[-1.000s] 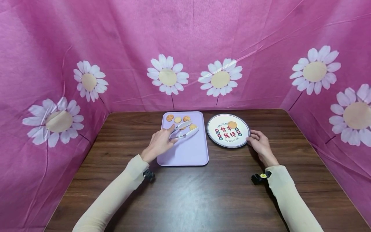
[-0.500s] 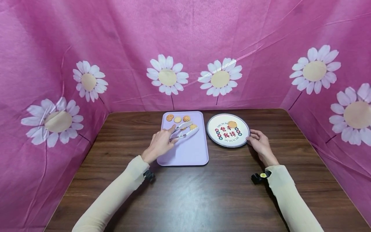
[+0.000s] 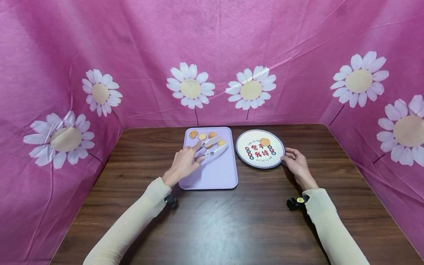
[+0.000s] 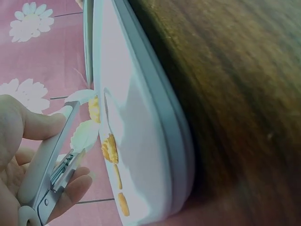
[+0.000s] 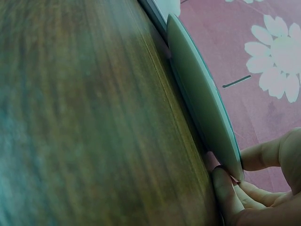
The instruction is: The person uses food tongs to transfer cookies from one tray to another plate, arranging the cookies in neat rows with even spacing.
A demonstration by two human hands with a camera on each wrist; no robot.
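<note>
My left hand (image 3: pixel 182 164) holds a pair of tongs (image 4: pixel 44 162) with white handles and pale, leaf-shaped tips, over the lilac tray (image 3: pixel 212 176). The spread tips stand on either side of a yellowish cookie (image 3: pixel 221 142) near the tray's right side. Another cookie beside it is partly hidden by the upper tip. My right hand (image 3: pixel 297 166) pinches the right rim of a round white plate (image 3: pixel 245 141) with red characters and a dark edge, thumb above and fingers beneath. On that plate lies one round cookie (image 3: pixel 264 142).
A pretzel-shaped cookie (image 3: pixel 193 134), a plain round cookie (image 3: pixel 202 136) and a swirled cookie (image 3: pixel 212 135) line the tray's far end. The dark wooden table (image 3: pixel 212 224) is enclosed by a pink flowered cloth (image 3: pixel 218 36) at the back and sides.
The tongs' tips have shifted very slightly over the yellowish cookie. My right hand and the plate stay where they were.
</note>
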